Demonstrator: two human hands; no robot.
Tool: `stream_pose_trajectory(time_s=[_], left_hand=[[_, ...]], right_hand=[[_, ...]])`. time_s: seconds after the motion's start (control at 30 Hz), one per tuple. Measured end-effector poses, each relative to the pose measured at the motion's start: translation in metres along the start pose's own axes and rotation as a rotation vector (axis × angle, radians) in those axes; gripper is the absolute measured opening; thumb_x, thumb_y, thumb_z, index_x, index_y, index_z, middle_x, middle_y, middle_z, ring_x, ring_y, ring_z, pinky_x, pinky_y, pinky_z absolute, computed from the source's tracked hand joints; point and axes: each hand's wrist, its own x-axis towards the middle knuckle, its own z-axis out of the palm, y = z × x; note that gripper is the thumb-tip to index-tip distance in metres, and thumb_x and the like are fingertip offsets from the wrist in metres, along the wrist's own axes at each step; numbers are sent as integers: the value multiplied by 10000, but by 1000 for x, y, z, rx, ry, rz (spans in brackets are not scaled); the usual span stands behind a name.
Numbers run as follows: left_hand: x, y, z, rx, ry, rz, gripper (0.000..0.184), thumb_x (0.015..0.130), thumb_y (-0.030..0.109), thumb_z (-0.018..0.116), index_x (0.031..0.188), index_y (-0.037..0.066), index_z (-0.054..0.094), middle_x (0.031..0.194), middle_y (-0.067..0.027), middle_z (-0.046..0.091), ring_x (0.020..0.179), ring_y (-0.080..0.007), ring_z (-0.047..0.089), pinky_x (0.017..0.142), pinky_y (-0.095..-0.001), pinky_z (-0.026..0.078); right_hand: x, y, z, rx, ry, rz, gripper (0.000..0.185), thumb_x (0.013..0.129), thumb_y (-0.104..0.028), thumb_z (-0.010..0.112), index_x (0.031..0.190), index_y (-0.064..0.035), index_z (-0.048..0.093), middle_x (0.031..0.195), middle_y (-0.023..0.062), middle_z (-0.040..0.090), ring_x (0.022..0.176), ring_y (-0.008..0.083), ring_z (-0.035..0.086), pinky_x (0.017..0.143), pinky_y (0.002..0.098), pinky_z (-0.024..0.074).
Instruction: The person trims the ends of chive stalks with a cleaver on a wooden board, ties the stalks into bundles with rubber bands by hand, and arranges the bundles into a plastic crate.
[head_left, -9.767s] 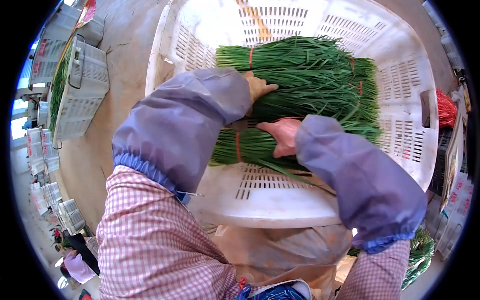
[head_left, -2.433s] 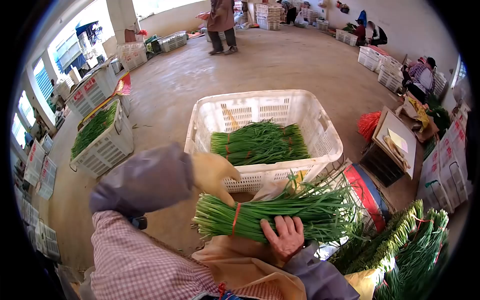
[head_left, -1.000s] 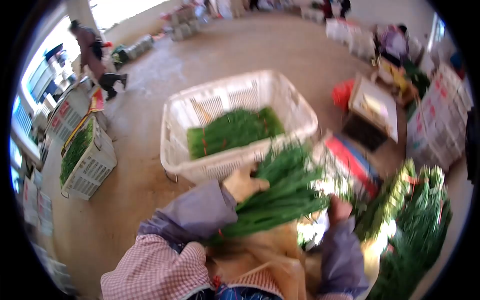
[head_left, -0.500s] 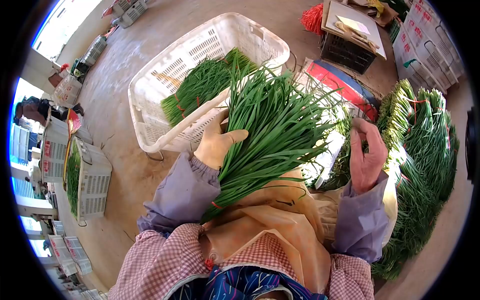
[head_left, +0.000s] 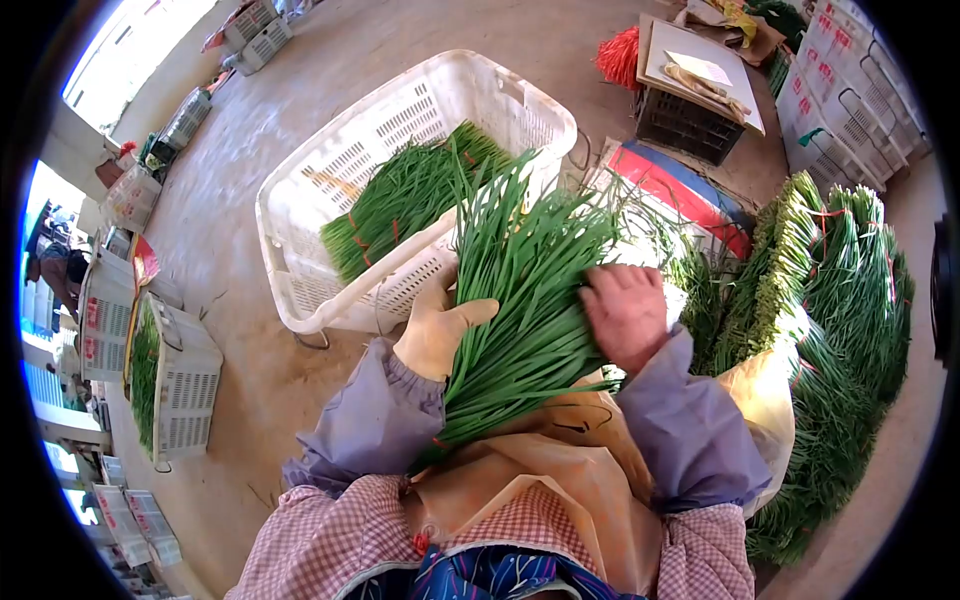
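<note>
My left hand (head_left: 434, 332), in a pale glove, is wrapped round a bunch of green chives (head_left: 530, 290) with its thumb across the leaves. The bunch fans out above my lap, its leaf tips toward the upper right. A red band shows near its lower end. My bare right hand (head_left: 628, 315) lies against the right side of the leaves, its fingers stretched out and partly hidden among them. Just beyond the bunch stands a white plastic crate (head_left: 300, 215) with banded chive bundles (head_left: 410, 195) lying in it.
Tied chive bundles (head_left: 850, 290) are heaped at my right. Loose leaves lie by a red and blue sack (head_left: 680, 190). Farther back are a dark crate (head_left: 690, 122) topped with a board, red ties (head_left: 618, 58) and stacked white crates (head_left: 845, 100). Another filled crate (head_left: 188, 380) stands left.
My right hand has moved left from beside the heap onto the leaves, and its curled fingers have straightened. The leaf tips are drawn closer together. My left hand keeps its hold.
</note>
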Motion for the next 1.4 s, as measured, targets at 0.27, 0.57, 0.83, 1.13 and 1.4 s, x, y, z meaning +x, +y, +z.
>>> stream_pose_trajectory(time_s=[0.27, 0.57, 0.83, 1.13, 1.4], left_hand=[[-2, 0, 4, -60, -35, 28, 569, 812, -120, 575, 1361, -45, 447, 1196, -126, 633, 1041, -201, 631, 919, -323, 504], [-5, 0, 21, 126, -15, 64, 560, 818, -97, 590, 1355, -47, 438, 1143, -121, 639, 1010, -186, 627, 894, -314, 507], [-26, 22, 17, 825, -209, 574, 782, 793, 148, 790, 1433, -4, 367, 1433, -206, 402, 1308, -305, 422, 1108, -453, 317], [-89, 96, -22, 1086, -273, 216, 864, 736, 307, 849, 1440, 25, 434, 1143, -151, 659, 1066, -254, 643, 925, -343, 499], [-76, 248, -234, 1154, 558, 165, 575, 822, 315, 750, 1320, 100, 557, 958, -123, 718, 836, -228, 692, 713, -375, 535]], right_hand=[[-24, 60, -48, 267, 459, 311, 107, 855, -22, 663, 961, -30, 673, 882, 143, 686, 743, 293, 639, 694, 377, 503], [-10, -52, -26, 259, -48, -390, 393, 836, -231, 663, 1187, -79, 570, 1130, 124, 578, 1059, 295, 564, 903, 441, 441], [-32, -24, -1, 288, -230, -320, 739, 813, -553, 687, 1349, -74, 515, 1294, 194, 562, 1204, 381, 522, 982, 463, 435], [-76, -13, 47, 1468, -649, 214, 614, 902, -396, 637, 1389, -62, 470, 1358, 130, 538, 1209, 287, 553, 1050, 438, 446], [-58, -29, 37, 2195, -734, 554, 494, 964, -269, 571, 1391, -54, 449, 1364, 131, 523, 1219, 274, 541, 1063, 426, 449]])
